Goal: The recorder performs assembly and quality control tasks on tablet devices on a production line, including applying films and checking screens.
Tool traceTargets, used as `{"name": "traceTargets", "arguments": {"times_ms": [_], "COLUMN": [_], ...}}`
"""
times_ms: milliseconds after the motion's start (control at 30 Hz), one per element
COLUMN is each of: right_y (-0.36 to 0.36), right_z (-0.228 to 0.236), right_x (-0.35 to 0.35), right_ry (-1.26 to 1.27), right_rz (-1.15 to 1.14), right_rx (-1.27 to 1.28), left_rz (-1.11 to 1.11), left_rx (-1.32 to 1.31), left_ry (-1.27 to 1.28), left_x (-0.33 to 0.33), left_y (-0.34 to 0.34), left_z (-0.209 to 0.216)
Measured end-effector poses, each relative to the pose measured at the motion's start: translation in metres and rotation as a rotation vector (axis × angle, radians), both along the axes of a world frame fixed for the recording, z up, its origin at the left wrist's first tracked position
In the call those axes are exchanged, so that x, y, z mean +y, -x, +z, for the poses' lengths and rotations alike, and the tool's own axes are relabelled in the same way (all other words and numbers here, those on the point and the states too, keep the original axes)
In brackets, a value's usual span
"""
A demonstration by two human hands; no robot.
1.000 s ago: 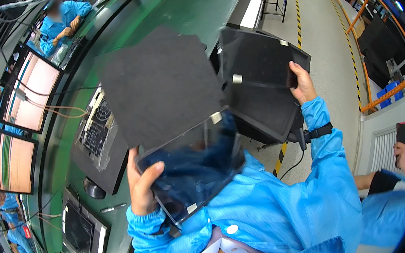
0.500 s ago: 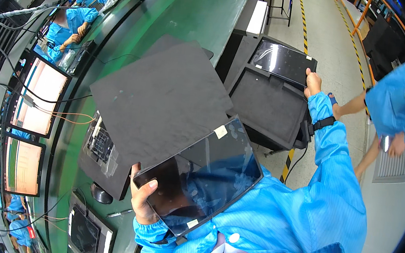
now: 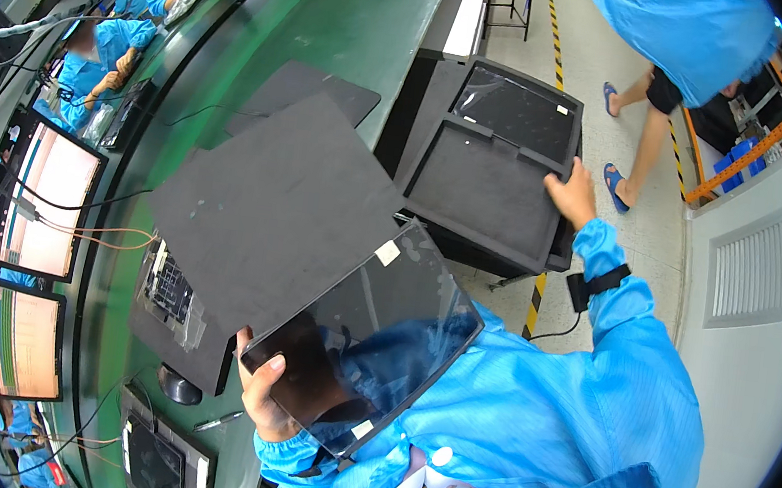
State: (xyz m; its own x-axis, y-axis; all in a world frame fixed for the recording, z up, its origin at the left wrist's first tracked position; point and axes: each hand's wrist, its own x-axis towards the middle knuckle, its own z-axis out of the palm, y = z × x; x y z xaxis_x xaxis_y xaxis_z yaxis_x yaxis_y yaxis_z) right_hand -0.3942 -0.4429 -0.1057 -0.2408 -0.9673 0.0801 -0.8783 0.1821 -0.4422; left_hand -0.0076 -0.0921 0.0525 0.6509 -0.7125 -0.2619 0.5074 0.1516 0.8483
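My left hand [image 3: 264, 393] grips a glossy dark screen panel [image 3: 371, 338] by its left corner, thumb on the face; the panel is tilted in front of my chest and carries small pale stickers. My right hand [image 3: 573, 195] is open, thumb and fingers apart, at the right edge of a black tray [image 3: 479, 187] with a shallow recess. A second dark screen panel [image 3: 513, 107] lies in the far section of the tray, no longer touched by my hand. Left of the held panel, a large dark grey foam sheet [image 3: 275, 202] covers part of the bench.
On the green bench [image 3: 367, 29] are a mouse [image 3: 179, 386], a pen [image 3: 218, 420] and another screen unit [image 3: 156, 458]. Two lit monitors [image 3: 47, 195] stand at left with cables. A co-worker in blue [image 3: 689, 37] walks on the floor beyond the tray.
My right hand has let go of the second panel, which now lies down in the tray, and has drawn back toward me. The co-worker has moved farther away.
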Motion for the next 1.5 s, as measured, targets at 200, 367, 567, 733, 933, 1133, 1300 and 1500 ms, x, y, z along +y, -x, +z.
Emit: {"name": "traceTargets", "arguments": {"times_ms": [200,367,567,733,933,1133,1300,1500], "right_y": [-0.002,0.038,0.055,0.067,0.065,-0.064,-0.134,-0.130], "right_z": [0.005,-0.002,-0.048,-0.051,-0.041,0.088,0.099,0.088], "right_x": [0.013,-0.004,-0.007,-0.023,-0.013,0.079,0.144,0.145], "right_ry": [0.077,0.197,0.209,0.069,0.150,0.042,-0.490,-0.729], "right_rz": [0.057,0.071,-0.019,0.042,0.063,0.612,0.851,0.861], "right_rx": [-0.118,-0.378,-0.340,-0.552,-0.206,-0.673,-1.087,-1.400], "left_rz": [-0.064,-0.060,-0.070,0.052,-0.012,-0.064,-0.021,-0.138], "left_rx": [-0.034,0.016,-0.001,0.026,-0.003,0.074,0.115,-0.037], "left_ry": [0.036,0.029,0.086,-0.011,0.031,0.150,0.105,0.281], "left_x": [0.004,0.006,0.004,0.005,0.006,-0.009,-0.014,-0.005], "left_y": [0.000,0.000,-0.001,0.004,0.002,0.011,0.021,0.014], "left_z": [-0.003,0.000,-0.003,0.002,0.005,0.001,-0.011,-0.022]}}
